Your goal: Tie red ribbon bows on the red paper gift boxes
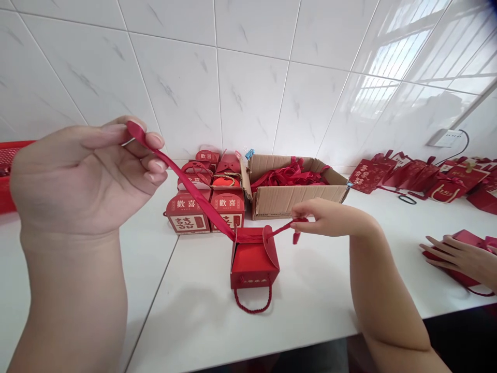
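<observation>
A small red gift box (254,264) stands on the white table (310,300), a rope handle hanging at its front. A red ribbon (186,178) runs through the top flaps of the box. My left hand (89,176) is raised near the camera and pinches the long end of the ribbon, pulled taut up and to the left. My right hand (322,217) pinches the short end just right of the box top.
Several finished red boxes (207,191) stand behind the gift box. A cardboard carton (295,199) holds loose red ribbons. Flat red bags (427,178) lie at the right by the tiled wall. Another person's hand (454,256) rests on a red bag at the right edge. A red crate (8,160) sits far left.
</observation>
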### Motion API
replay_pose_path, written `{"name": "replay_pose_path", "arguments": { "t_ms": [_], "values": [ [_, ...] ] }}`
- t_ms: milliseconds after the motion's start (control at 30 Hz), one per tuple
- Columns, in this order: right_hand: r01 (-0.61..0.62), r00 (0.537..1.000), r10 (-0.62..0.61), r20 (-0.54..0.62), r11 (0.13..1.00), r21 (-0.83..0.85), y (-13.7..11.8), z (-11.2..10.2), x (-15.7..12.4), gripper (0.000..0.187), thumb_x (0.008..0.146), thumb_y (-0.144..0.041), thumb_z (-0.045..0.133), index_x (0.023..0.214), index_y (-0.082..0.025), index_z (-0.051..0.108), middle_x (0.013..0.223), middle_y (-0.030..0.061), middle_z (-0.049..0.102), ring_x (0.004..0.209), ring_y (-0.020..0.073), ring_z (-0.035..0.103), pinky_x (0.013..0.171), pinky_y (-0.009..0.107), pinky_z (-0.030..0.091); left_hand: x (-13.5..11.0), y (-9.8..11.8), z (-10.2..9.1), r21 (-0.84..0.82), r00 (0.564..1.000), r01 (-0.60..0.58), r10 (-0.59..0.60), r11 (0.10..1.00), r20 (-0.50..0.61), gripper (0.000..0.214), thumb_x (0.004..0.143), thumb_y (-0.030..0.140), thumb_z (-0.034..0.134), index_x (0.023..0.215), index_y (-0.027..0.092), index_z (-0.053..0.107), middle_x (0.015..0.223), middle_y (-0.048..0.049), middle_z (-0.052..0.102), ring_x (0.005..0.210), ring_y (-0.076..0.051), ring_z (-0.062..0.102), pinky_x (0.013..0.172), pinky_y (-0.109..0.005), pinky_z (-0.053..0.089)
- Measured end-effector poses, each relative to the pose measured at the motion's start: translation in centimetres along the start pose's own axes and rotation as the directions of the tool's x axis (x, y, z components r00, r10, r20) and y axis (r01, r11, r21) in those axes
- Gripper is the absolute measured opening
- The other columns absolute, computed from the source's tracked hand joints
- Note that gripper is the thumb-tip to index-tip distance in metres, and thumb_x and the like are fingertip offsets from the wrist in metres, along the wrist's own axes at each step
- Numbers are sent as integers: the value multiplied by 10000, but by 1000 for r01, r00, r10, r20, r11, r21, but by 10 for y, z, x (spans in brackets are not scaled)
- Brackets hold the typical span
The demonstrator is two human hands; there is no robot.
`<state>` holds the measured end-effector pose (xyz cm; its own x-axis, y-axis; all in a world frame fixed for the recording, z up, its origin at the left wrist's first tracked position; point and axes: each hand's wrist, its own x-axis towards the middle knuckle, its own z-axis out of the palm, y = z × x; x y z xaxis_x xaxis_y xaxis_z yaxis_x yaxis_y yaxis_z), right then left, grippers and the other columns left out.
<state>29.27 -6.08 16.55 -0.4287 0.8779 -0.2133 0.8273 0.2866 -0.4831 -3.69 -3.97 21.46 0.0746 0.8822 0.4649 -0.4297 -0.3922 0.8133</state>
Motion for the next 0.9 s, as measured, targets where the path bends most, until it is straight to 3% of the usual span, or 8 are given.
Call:
{"name": "replay_pose_path", "arguments": {
  "t_ms": [133,267,400,500,600,700,800,900],
  "values": [
    [125,990,-102,-101,956,265,0,-8,-11,228,869,-350,562,1040,-216,491,706,-8,629,652,151,637,509,229,427,0,-3,5,-35,996,4,-7,999,-89,235,836,40,394,814,93,622,733,-24,621,616,-76,567,533,-172,431],
    [372,928,-311,-204,793,483,6,-9,-8,171,877,-309,594,997,-201,539,695,-4,622,643,116,614,460,185,418,0,-7,10,-56,999,9,-12,998,-51,288,731,-68,469,804,124,672,692,-32,651,513,-65,531,423,-169,383],
    [526,834,-473,-283,528,667,12,-3,2,214,885,-352,583,1032,-204,628,853,46,696,805,164,675,720,311,560,-2,-12,16,-42,999,35,-36,999,-27,305,760,-85,502,737,175,660,678,6,657,496,-28,501,400,-180,254],
    [543,813,-484,-324,428,723,11,2,7,294,902,-372,549,1158,-251,629,1061,60,696,984,207,667,907,422,522,-1,-18,22,-10,999,-11,11,1000,-40,257,734,-44,603,703,203,667,644,29,643,517,-26,507,412,-192,230],
    [557,805,-496,-326,439,705,7,3,11,289,881,-271,593,1167,-279,631,1106,45,690,998,200,667,906,420,526,3,-26,30,6,997,-68,68,998,-41,169,648,47,734,697,206,710,637,14,652,489,-37,479,384,-184,267],
    [608,774,-517,-364,452,653,0,4,12,218,845,-223,638,1059,-245,676,902,34,716,795,165,685,720,333,566,7,-32,39,13,992,-116,117,993,-46,161,613,91,771,730,198,743,661,8,659,496,-35,466,392,-162,341],
    [670,738,-375,-562,507,542,-14,4,13,114,850,-285,634,853,-196,705,620,-13,606,541,87,544,518,217,455,7,-36,50,51,978,-185,189,981,-89,151,627,110,764,749,198,750,704,6,679,579,-61,554,475,-151,444],
    [643,681,-180,-710,612,461,-34,2,12,217,839,-352,643,711,-178,676,545,-31,491,530,72,437,501,206,369,5,-38,61,119,969,-218,230,969,-93,128,669,142,755,784,199,752,738,3,693,657,-104,630,598,-196,532]
  ]
}}
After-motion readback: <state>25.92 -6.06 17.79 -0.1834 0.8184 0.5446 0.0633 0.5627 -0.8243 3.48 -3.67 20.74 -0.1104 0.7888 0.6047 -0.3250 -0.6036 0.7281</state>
